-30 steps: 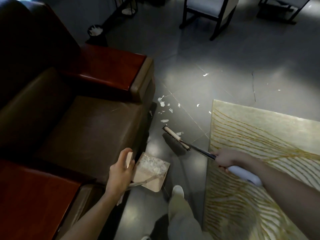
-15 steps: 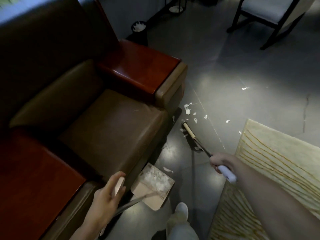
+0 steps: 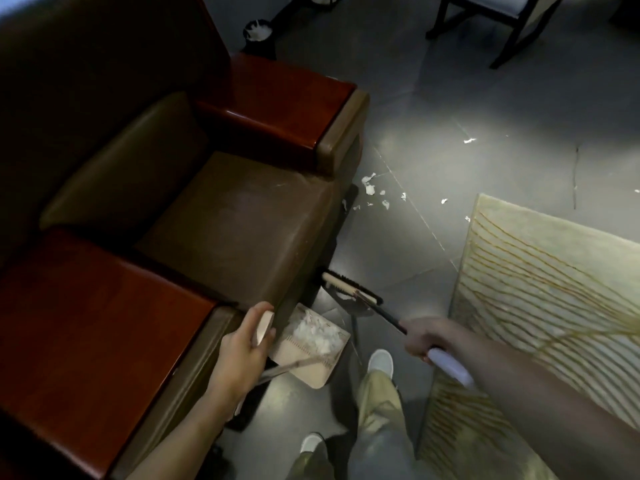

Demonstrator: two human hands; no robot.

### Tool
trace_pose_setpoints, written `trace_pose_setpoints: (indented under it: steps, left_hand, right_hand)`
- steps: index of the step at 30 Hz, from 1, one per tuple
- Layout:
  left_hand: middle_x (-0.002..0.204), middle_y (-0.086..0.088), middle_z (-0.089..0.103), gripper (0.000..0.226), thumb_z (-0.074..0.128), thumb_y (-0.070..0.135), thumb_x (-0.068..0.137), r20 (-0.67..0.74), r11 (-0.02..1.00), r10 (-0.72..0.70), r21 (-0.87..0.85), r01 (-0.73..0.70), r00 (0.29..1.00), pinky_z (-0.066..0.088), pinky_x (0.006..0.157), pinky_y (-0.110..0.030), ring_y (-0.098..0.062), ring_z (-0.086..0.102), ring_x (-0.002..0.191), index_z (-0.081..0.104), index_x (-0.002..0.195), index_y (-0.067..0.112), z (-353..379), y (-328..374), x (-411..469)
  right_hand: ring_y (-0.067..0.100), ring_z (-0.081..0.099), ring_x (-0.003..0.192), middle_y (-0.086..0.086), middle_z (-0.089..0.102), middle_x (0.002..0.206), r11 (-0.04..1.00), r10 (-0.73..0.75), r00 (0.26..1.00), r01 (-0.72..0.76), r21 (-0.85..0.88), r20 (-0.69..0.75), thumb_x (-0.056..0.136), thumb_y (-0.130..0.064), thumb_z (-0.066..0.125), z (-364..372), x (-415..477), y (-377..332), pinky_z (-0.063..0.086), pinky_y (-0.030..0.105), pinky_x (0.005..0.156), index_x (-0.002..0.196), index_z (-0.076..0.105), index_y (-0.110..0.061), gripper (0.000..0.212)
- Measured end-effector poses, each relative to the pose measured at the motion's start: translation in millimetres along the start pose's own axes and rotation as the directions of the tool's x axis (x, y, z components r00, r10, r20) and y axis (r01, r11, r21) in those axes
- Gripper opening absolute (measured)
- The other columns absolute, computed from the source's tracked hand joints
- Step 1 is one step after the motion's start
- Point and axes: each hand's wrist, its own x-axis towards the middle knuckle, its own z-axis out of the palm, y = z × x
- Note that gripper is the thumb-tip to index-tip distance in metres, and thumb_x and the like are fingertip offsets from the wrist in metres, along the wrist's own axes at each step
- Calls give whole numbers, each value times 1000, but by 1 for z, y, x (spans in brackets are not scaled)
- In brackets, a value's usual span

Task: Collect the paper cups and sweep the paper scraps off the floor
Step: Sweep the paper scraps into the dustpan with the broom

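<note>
Paper scraps (image 3: 370,188) lie loose on the grey floor (image 3: 450,98) in a small cluster just off the front corner of the brown armchair (image 3: 242,220). Single pieces are spread toward the rug (image 3: 554,271), and one lone scrap (image 3: 469,141) lies farther out. A further heap of white scraps (image 3: 317,332) sits inside the beige dustpan (image 3: 322,370), which rests on the floor against the armchair's front. The broom head (image 3: 349,289), pale-backed with dark bristles, stands on the floor just beyond the dustpan, one end close under the seat's front edge. The right hand (image 3: 424,341) holds the broom, its grip closed round the handle where the dark shaft meets the white end piece (image 3: 450,367). The left hand (image 3: 242,351) holds the dustpan's long handle, its grip closed on the beige top end (image 3: 264,327), thumb on one side and fingers on the other. Two pale shoes (image 3: 380,362) and olive trouser legs stand between the dustpan and the rug. The rug is cream with gold lines, its near edge beside the right forearm. A dark bin (image 3: 258,31) holding white material, not identifiable, stands behind the armchair's red-brown armrest (image 3: 277,98). A dark-framed chair (image 3: 502,15) with a pale seat stands well apart at the far side. No paper cup can be made out.
</note>
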Motion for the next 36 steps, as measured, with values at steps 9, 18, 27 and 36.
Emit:
trace_pose_setpoints:
  steps: [9,18,27,36]
  left_hand:
    - [93,6,54,34,45,22,98,131,998,40,37,-45,991,42,60,-18,-13,59,82,37,124,43,-19,-26,-8]
    - [92,-1,56,36,45,25,99,224,988,60,123,-90,973,42,65,-24,-15,57,76,37,127,45,-27,-43,1]
    - [85,-3,56,36,46,22,98,189,985,85,134,-112,978,43,62,-23,-15,55,69,32,119,48,-25,-50,-3]
    - [85,2,54,36,45,24,99,165,992,68,92,-84,984,41,54,-15,-12,56,67,35,130,39,-6,-25,10]
  right_hand:
    - [18,62,61,10,70,87,997,-57,998,58,51,-30,79,-8,46,45,-60,27,48,27,58,123,58,-18,46]
    - [12,50,34,7,57,60,985,9,993,11,170,-115,79,1,42,36,-66,32,42,21,41,127,52,-17,53]
    - [13,56,57,7,65,86,994,23,1000,-21,112,-19,82,-8,45,70,-49,-10,44,21,48,130,50,-10,48]
    - [24,63,93,15,60,123,995,-58,992,66,-73,115,83,-2,53,93,-104,-27,49,29,74,150,24,-12,74]
